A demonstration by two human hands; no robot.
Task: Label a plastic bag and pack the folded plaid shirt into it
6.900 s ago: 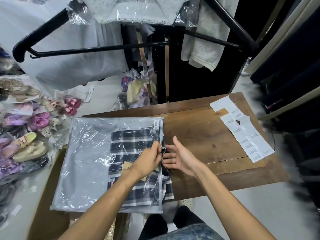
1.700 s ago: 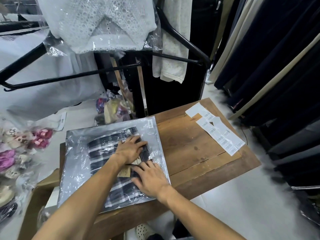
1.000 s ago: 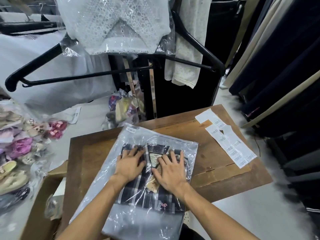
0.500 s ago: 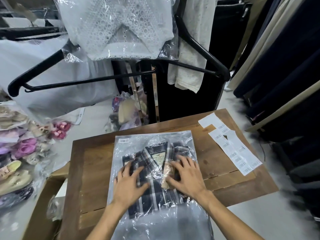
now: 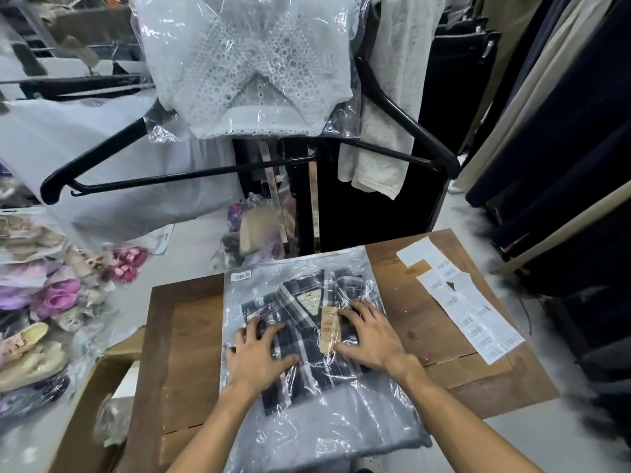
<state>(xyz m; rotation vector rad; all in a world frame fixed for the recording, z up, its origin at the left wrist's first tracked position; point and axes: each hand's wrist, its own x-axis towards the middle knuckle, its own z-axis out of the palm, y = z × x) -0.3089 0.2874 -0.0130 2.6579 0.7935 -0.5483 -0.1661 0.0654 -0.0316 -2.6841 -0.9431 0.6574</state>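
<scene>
Hands press flat on a clear plastic bag (image 5: 317, 414) that lies on a wooden table (image 5: 184, 336), its open end hanging over the near edge toward the person. The left hand (image 5: 256, 356) rests palm down with fingers spread apart on the left half of the folded plaid shirt (image 5: 300, 336), which sits fully inside the bag, collar pointing away from the person. The right hand (image 5: 368, 336) lies flat the same way on the shirt's right half, fingers spread and gripping nothing, its fingertips touching a tan hang tag (image 5: 329, 327) near the collar. A small barcode label (image 5: 241, 275) is stuck on the bag's far left corner. On the table to the right, well apart from the bag, lies a strip of white barcode stickers (image 5: 471, 308) on its backing sheet. Beyond the table a black hanger (image 5: 143, 180) carries a white lace top (image 5: 246, 66) wrapped in plastic, and dark garments (image 5: 563, 138) hang at the right. At the left, bagged shoes (image 5: 41, 319) are piled on the floor beside an open cardboard box (image 5: 95, 397).
</scene>
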